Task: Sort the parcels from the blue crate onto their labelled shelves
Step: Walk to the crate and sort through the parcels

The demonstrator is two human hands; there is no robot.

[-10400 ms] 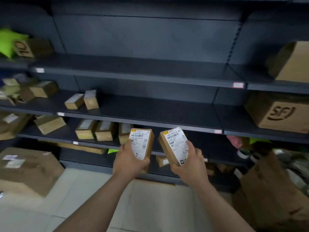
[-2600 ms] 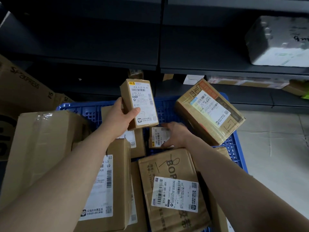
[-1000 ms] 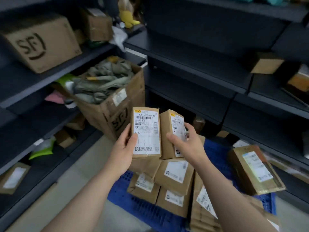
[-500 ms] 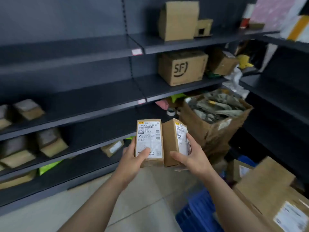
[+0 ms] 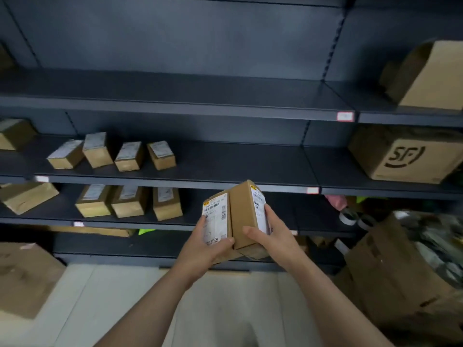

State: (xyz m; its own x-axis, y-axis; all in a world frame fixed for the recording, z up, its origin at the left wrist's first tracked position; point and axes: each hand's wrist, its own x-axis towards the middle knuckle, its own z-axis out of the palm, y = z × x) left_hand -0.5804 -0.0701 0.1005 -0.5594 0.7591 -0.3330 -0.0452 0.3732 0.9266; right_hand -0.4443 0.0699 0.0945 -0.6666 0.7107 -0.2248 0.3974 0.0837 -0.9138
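**Two small parcels held side by side before the shelves**

At the lower left of the frame a large brown box (image 5: 25,276) sits on the floor. Left of centre, four small boxes (image 5: 129,156) stand in a row on the middle shelf (image 5: 225,169), with three similar boxes (image 5: 130,202) on the lower shelf (image 5: 213,216).

In the centre, the left hand (image 5: 208,244) holds a labelled parcel (image 5: 216,217), its grip closed round the lower end, thumb across the label. A second parcel (image 5: 244,214) touches the first parcel's right side. The right hand (image 5: 273,236) holds it, grip wrapped round its right face, thumb on the plain front. Both parcels are in the air before the shelf edges.

At the right, a box marked SF (image 5: 400,159) rests on the middle shelf. A blurred open carton (image 5: 400,284) fills the lower right.
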